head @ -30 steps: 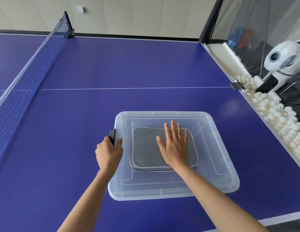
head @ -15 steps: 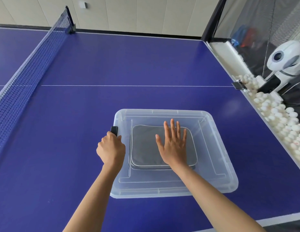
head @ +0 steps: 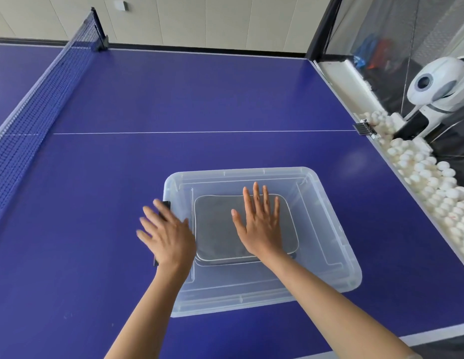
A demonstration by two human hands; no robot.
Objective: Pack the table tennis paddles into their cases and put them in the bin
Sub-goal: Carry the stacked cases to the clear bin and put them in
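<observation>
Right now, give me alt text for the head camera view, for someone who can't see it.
Seen from above, a person's right hand lies flat, fingers spread, over a grey zipped paddle case inside a clear plastic bin on a blue table tennis table. The left hand is open beside the bin's left wall at its black latch. White balls line the table's right edge.

The left hand hides most of the bin's black handle.

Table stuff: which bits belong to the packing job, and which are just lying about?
Job: grey paddle case; clear plastic bin; black bin latch; left hand; right hand.

Lying about: net; white balls; ball-feeding machine.
</observation>
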